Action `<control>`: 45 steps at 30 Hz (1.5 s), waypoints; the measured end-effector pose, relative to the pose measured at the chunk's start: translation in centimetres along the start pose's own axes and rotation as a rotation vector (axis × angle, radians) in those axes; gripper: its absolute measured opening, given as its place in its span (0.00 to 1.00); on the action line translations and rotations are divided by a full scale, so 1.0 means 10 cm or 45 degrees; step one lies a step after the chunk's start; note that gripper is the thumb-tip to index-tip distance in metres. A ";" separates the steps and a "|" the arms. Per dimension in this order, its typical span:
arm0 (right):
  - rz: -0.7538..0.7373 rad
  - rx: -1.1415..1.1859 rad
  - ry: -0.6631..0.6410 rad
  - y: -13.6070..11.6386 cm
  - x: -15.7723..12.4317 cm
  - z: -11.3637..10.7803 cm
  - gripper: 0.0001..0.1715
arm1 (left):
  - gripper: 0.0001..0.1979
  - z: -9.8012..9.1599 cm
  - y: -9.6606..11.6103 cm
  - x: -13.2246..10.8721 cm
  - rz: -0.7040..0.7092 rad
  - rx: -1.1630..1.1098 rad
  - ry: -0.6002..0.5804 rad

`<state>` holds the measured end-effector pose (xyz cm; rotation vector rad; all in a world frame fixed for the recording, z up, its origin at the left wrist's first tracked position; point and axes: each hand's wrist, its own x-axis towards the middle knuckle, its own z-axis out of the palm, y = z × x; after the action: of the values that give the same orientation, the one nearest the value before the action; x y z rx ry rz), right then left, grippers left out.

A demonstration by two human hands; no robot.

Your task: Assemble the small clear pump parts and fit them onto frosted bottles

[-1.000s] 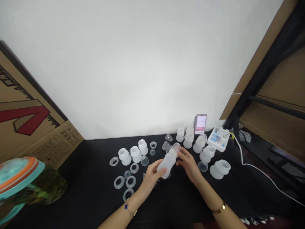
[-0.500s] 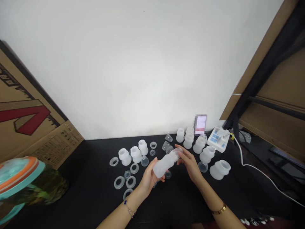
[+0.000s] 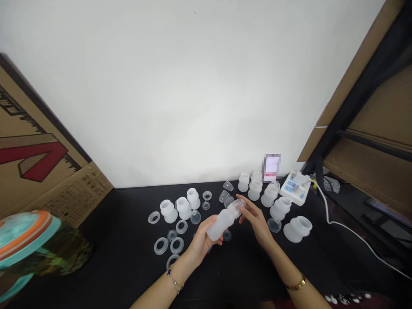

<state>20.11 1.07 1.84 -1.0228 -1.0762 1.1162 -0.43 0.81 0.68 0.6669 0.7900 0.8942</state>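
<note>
A white baby bottle [image 3: 220, 224] lies tilted in my left hand [image 3: 202, 240], whose fingers wrap round its lower body. My right hand [image 3: 254, 216] grips the clear cap [image 3: 238, 207] at the bottle's upper end between thumb and fingers. Cap and bottle meet, but whether the cap is fully seated I cannot tell. Behind the cap lie several loose clear caps [image 3: 224, 196]. Left of my hands stand three open white bottles [image 3: 184, 208] among several translucent rings [image 3: 177, 245] and clear nipples [image 3: 195, 217]. A further nipple [image 3: 227, 235] lies just below the held bottle.
Several white bottles [image 3: 255, 189] stand at the back right by a phone [image 3: 272, 167]. A wide bottle [image 3: 296, 229] lies tipped at right, near a white power strip [image 3: 299, 195] and its cable [image 3: 326, 210]. A lidded jar [image 3: 61, 253] and cardboard box [image 3: 77, 206] stand left.
The cap and my right fingers have shifted very slightly left against the bottle. My left hand keeps its hold, and everything on the table stays where it was.
</note>
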 end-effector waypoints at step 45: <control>-0.005 0.005 0.029 0.00 0.00 0.03 0.27 | 0.22 0.01 0.04 -0.03 0.593 0.712 0.159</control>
<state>19.84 1.09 1.91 -1.0281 -1.0569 1.1005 -0.57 0.72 1.13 1.3339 1.0314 1.1512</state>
